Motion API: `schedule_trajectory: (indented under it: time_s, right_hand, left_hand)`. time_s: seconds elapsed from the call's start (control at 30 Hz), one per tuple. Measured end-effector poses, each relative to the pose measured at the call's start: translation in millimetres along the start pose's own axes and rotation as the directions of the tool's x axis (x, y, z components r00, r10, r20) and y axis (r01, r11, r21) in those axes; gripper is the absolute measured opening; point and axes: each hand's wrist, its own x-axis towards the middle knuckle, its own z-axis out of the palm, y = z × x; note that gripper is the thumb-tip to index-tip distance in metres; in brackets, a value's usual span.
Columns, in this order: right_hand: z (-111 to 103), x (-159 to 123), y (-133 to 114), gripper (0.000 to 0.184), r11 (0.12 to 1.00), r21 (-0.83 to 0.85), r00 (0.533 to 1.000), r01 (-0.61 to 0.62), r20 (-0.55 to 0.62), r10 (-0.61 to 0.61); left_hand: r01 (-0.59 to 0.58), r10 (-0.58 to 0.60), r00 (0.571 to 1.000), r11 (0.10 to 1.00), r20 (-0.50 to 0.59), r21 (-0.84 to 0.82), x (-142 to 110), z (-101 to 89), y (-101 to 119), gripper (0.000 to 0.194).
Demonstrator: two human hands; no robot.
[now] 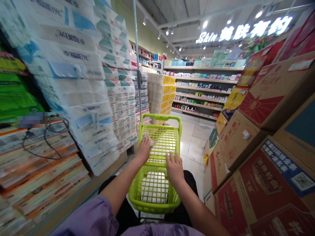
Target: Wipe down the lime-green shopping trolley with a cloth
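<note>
A lime-green plastic shopping basket [155, 207] with gridded sides stands between my knees, its tall handle [161, 117] at the far end. My left hand [143, 148] is on the left part of the upper grid. Under its fingers is a crumpled, pale cloth [150, 140], partly covered by the hand. My right hand [175, 167] rests on the basket's right side, its fingers stretched out and spread, holding nothing. Through the lower grid, white floor shows.
Tall stacks of wrapped tissue packs [85, 82] rise on the left. Cardboard cartons [242, 139] are piled on the right. Between them a tiled aisle [193, 139] leads to stocked shelves [201, 80]. A black cable [45, 139] hangs over orange packs at left.
</note>
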Motion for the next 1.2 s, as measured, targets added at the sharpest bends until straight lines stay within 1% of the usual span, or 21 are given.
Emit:
schedule_trajectory:
  time_s: [0.03,0.07,0.13,0.2,0.23,0.3,0.37,0.43,0.6,0.77,0.83,0.93,1.1,1.2]
  right_hand:
    - [1,0,0,0.063,1.0,0.0,1.0,0.0,-0.001,0.0]
    - [1,0,0,0.064,1.0,-0.002,1.0,0.0,-0.003,0.0]
    - [4,1,0,0.064,1.0,-0.007,1.0,-0.004,-0.012,0.004]
    - [6,1,0,0.065,1.0,-0.011,1.0,-0.004,-0.023,0.004]
    - [6,1,0,0.065,1.0,-0.012,1.0,-0.002,-0.027,0.001]
    - [7,1,0,0.065,1.0,-0.013,1.0,0.003,-0.029,-0.004]
    - [6,0,0,0.064,1.0,-0.012,1.0,0.006,-0.023,-0.006]
    - [5,0,1,0.063,1.0,-0.011,1.0,0.002,-0.017,-0.003]
    - [4,0,0,0.061,1.0,-0.01,1.0,-0.005,-0.01,0.004]
    - [5,0,0,0.06,1.0,-0.015,1.0,-0.006,-0.025,0.005]
    - [5,-1,0,0.06,1.0,-0.021,0.999,-0.007,-0.039,0.006]
    - [6,-1,0,0.06,1.0,-0.029,0.998,-0.006,-0.055,0.004]
    - [8,-1,1,0.061,1.0,-0.018,0.998,0.0,-0.062,-0.001]
    - [9,-1,1,0.061,1.0,-0.007,0.997,0.002,-0.078,-0.002]
  left_hand:
    - [0.034,-0.033,0.998,0.999,-0.053,0.009,13,-7.0,-5,0.064]
    - [0.067,-0.065,0.995,0.998,-0.078,0.021,25,-13.1,-9,0.064]
    - [0.084,-0.084,0.996,0.996,-0.02,0.039,44,-19.6,-14,0.064]
    - [0.073,-0.076,0.994,0.997,0.075,0.038,52,-16.0,-15,0.062]
    - [0.065,-0.068,0.991,0.997,0.111,0.033,52,-11.0,-14,0.06]
    - [0.055,-0.058,0.987,0.998,0.149,0.025,48,1.3,-12,0.059]
    - [0.039,-0.042,0.986,0.999,0.163,0.019,40,12.0,-11,0.059]
    - [0.008,-0.009,0.985,1.0,0.171,0.009,33,18.2,-11,0.059]
    - [-0.109,0.112,0.978,0.994,0.173,-0.029,21,21.8,-5,0.06]
    - [-0.199,0.201,0.972,0.98,0.119,-0.028,13,20.9,6,0.061]
    - [-0.225,0.224,0.969,0.974,0.099,-0.005,14,20.5,8,0.055]
    - [-0.22,0.218,0.972,0.975,0.085,0.019,20,23.6,9,0.048]
    - [-0.184,0.185,0.981,0.983,0.06,-0.018,36,36.7,8,0.05]
    - [-0.166,0.167,0.984,0.986,0.054,-0.029,51,38.3,6,0.05]
